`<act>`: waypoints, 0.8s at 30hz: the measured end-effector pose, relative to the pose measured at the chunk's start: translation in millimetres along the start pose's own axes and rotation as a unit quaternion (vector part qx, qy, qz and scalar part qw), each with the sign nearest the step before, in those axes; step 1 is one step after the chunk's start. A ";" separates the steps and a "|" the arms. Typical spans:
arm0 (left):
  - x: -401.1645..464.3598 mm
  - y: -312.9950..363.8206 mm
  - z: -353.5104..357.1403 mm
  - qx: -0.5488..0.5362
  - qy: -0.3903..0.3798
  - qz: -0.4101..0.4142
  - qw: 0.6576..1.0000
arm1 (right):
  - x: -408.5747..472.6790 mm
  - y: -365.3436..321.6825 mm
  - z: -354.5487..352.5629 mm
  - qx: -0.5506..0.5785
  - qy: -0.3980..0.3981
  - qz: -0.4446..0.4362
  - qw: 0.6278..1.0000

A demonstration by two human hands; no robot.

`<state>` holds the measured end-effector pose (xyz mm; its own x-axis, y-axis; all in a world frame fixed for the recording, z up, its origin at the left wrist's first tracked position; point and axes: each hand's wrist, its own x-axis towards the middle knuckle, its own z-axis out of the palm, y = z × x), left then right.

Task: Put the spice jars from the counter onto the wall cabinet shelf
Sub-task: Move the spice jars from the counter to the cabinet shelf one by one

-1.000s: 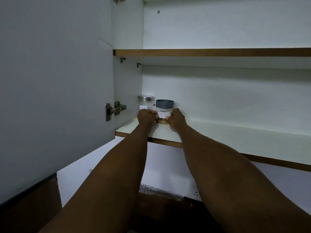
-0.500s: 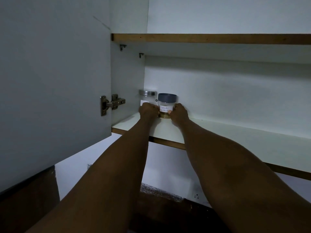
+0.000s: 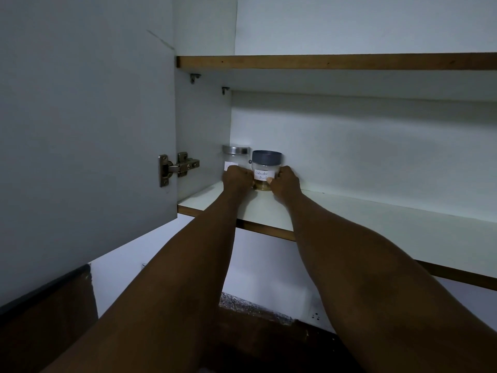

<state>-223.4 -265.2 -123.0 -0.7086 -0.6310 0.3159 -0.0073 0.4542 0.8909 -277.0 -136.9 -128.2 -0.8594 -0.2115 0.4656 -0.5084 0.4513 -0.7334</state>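
Observation:
A glass jar with a grey lid (image 3: pixel 266 162) and a white handwritten label stands on the lower cabinet shelf (image 3: pixel 376 222), near the back left corner. My left hand (image 3: pixel 236 178) and my right hand (image 3: pixel 285 181) hold it from either side, fingers curled round its lower part. Just to its left, against the cabinet's side wall, stands a second glass jar with a silver lid (image 3: pixel 235 154); my left hand hides its lower half.
The open cabinet door (image 3: pixel 86 146) with its metal hinge (image 3: pixel 177 166) fills the left. An upper shelf (image 3: pixel 336 61) runs above. The lower shelf stretches bare to the right. Below lie a white wall and a dark speckled counter edge (image 3: pixel 255 309).
Both hands stay round the grey-lidded jar on the shelf. The jar sits slightly farther back toward the wall; otherwise only the view has shifted a little.

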 end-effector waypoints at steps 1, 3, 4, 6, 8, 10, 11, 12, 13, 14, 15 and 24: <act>0.3 -0.2 0.0 -0.007 -0.001 -0.002 1.000 | 0.3 0.0 0.0 0.003 -0.001 0.003 1.000; 1.6 -1.5 0.3 -0.010 -0.001 -0.002 1.000 | 1.6 0.0 0.3 0.008 -0.006 0.009 1.000; 2.1 -1.6 0.6 -0.005 0.001 0.001 1.000 | 1.9 -0.1 0.4 0.012 -0.010 0.015 1.000; 0.8 0.9 -0.3 0.014 0.022 0.003 1.000 | 1.1 -3.6 -1.2 0.030 -0.013 0.044 0.999; -4.1 5.7 -3.2 0.021 0.042 -0.016 0.999 | -1.5 -9.1 -4.7 0.054 -0.006 0.083 0.995; -11.5 8.4 -6.9 0.026 0.050 -0.041 0.998 | -6.8 -13.3 -8.2 0.059 -0.002 0.104 0.993; -17.8 9.5 -9.7 0.024 0.049 -0.046 0.997 | -12.5 -14.6 -11.4 0.054 -0.003 0.109 0.992; -23.3 10.2 -12.6 0.020 0.047 -0.046 0.998 | -18.0 -17.2 -14.3 0.046 -0.005 0.111 0.993; -31.0 10.8 -15.2 0.021 0.042 -0.046 0.998 | -24.9 -18.1 -16.3 0.033 -0.009 0.110 0.993; -38.0 13.7 -19.0 0.027 0.038 -0.044 0.998 | -31.6 -21.1 -19.7 0.017 -0.014 0.109 0.994; -49.1 14.8 -23.5 0.037 0.036 -0.038 0.998 | -42.4 -22.4 -23.0 -0.003 -0.022 0.105 0.994; -155.6 20.1 -45.7 0.135 -0.016 0.175 0.975 | -139.7 -40.0 -37.9 -0.207 -0.023 0.033 0.977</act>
<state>-81.0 -186.6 -139.3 -0.7222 -0.3897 0.5715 0.0564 0.7903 0.6101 -134.5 -92.5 -145.1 -0.8956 -0.2046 0.3951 -0.3946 0.7756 -0.4927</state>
